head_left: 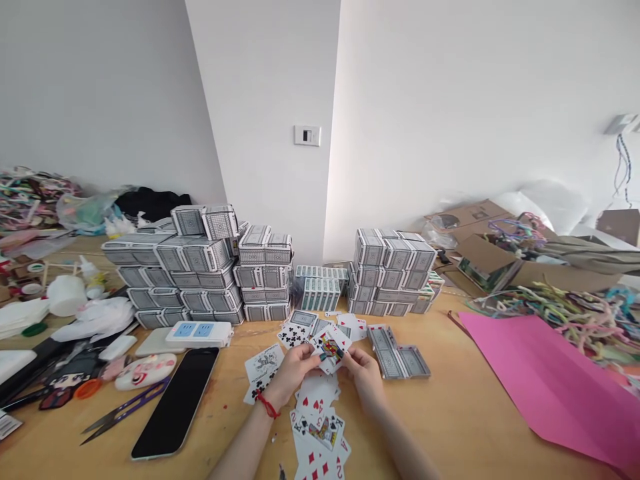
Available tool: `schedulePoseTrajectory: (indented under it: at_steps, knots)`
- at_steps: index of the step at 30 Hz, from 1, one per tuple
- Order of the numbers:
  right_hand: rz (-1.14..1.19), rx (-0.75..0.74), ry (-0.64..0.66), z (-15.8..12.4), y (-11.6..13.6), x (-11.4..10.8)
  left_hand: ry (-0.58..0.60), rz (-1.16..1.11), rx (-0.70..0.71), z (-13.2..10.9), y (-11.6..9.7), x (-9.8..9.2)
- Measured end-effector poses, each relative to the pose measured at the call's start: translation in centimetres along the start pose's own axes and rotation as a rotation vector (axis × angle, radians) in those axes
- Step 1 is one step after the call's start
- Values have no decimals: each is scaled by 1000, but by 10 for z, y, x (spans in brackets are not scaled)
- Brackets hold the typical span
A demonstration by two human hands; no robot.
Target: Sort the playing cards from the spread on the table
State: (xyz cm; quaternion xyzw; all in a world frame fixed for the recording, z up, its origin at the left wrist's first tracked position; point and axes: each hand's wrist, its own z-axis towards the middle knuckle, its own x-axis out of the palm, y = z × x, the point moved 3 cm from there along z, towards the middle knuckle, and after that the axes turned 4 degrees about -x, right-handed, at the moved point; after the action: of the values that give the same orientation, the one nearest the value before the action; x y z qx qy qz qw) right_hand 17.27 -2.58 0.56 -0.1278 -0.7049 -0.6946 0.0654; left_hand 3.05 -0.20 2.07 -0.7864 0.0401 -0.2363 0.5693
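Both hands hold playing cards (331, 347) face up at the middle of the table, a jack on top. My left hand (296, 367), with a red cord at the wrist, pinches their left side. My right hand (362, 370) grips the right side. Loose cards (320, 427) lie overlapping below the hands, among them a king and several red cards. A joker card (265, 363) lies left of my left hand. More cards (295, 333) lie scattered just beyond the hands. Right of my right hand rests an L-shaped piece made of folded cards (393, 353).
Blocks built of folded cards (185, 267) are stacked at the back left, with another stack (393, 267) at back right. Between them stand card boxes (321, 293). A phone (176, 403) and scissors (125, 410) lie left; pink paper (555, 393) and tangled cords (575, 307) lie right.
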Motion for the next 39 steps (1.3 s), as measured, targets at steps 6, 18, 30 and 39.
schedulePoseTrajectory:
  at_steps: [6,18,30,39]
  knots:
    - [-58,0,108,2,2,1,-169,-12,116,2,-2,-18]
    - [-156,-60,81,1,6,1,-51,157,164,-2,-3,-5]
    - [-74,-10,102,1,3,2,-117,-6,108,0,3,-2]
    - [-81,46,123,1,3,2,-110,-84,77,-1,0,-8]
